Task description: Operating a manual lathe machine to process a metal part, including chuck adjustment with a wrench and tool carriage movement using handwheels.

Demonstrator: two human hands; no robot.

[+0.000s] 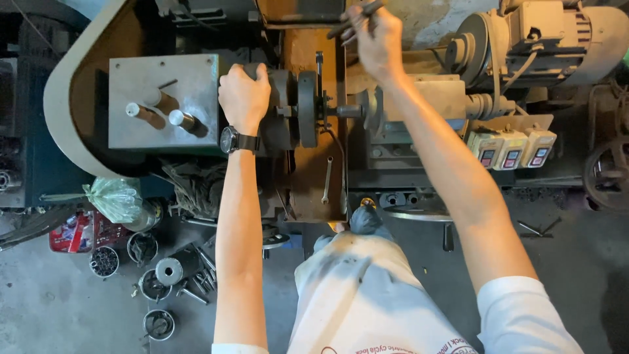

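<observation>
The lathe chuck point(275, 108), a dark round metal body at the middle of the view, is gripped from above by the left hand point(244, 97), whose fingers are curled shut over its top edge. A black wristwatch point(230, 139) is worn on that wrist, at 6 o'clock from the hand. Just at 3 o'clock of the chuck a dark disc-shaped workpiece point(306, 108) is mounted, and it is met from 3 o'clock by the tailstock spindle point(348, 111).

At 1 o'clock of the chuck, near the top edge of the view, a dark lever handle point(357, 18) is clasped in the closed right hand point(379, 40), with the fingers wrapped fully around it.

At 9 o'clock of the chuck the grey headstock box point(164, 101) is seen, with three stubby control levers point(157, 110) standing out of its face. A spanner point(327, 180) is laid on the rusty bed at 5 o'clock of the chuck. Three small switch boxes point(511, 149) with red and black buttons are set in a row far out at 3 o'clock, and an electric motor point(563, 39) with a pulley is placed at 2 o'clock. On the floor at 7 o'clock a green plastic bag point(114, 196) and several round tins point(154, 288) of small parts are gathered.
</observation>
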